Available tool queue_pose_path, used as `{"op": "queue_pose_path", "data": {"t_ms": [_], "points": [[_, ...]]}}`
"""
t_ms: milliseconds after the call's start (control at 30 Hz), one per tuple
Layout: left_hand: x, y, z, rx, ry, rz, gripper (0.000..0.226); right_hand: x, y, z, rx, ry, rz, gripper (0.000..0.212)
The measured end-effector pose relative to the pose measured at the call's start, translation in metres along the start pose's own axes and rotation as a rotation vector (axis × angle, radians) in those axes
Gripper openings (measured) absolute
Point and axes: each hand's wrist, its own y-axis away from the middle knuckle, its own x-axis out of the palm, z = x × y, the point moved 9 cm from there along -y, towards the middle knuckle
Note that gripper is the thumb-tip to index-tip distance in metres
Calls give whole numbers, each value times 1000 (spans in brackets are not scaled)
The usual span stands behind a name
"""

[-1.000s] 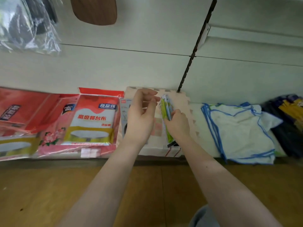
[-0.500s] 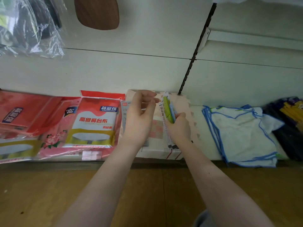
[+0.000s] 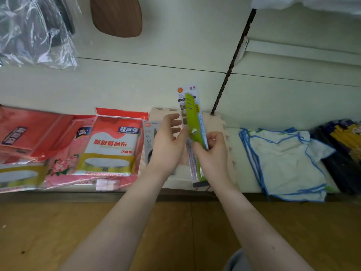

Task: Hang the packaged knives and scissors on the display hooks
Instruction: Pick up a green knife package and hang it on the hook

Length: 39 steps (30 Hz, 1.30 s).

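Above the low shelf (image 3: 58, 196), the back panel (image 3: 136, 85) shows no hook, so one needs finding first. The packaged knife (image 3: 190, 112) stands nearly upright over the shelf; the scissors pack (image 3: 149, 137) lies flat behind the left hand (image 3: 168, 147). The right hand (image 3: 213, 151) has its grip clamped round the knife's lower half. The left hand's fingers are spread, thumb touching the card. Steadying the card's top should help the hanging.

Soft, even, shadowless light; wide-angle bending at the edges, slight blur, dull glare on plastic wrap (image 3: 35, 30).
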Motion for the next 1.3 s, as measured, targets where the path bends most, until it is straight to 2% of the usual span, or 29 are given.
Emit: {"op": "queue_pose_path", "data": {"t_ms": [100, 200, 333, 433, 533, 600, 800, 933, 1133, 1300], "points": [[1, -1, 4, -42, 54, -16, 40, 6, 12, 8, -49, -37, 68, 24], [-2, -2, -1, -30, 83, -41, 38, 7, 18, 12, -74, -40, 86, 25], [3, 0, -4, -28, 84, 8, 35, 6, 13, 15, -70, -74, 114, 14], [13, 6, -13, 61, 11, 94, 35, 0, 0, 25, -102, -106, 83, 24], [20, 11, -21, 147, -38, 138, 40, -5, -13, 43, -143, -188, 48, 12], [21, 13, -24, 153, -36, 137, 41, -5, -17, 54, -171, -202, 48, 5], [6, 23, -43, 137, 72, 88, 35, -16, -14, 90, -261, -252, 39, 13], [-2, 23, -85, 213, 98, 61, 33, -30, -11, 128, -320, -309, 3, 9], [-4, 19, -175, 431, 134, 65, 28, -53, -7, 203, -524, -342, -26, 3], [-8, 24, -242, 587, 145, 73, 29, -69, -3, 256, -660, -365, -15, 12]]}}
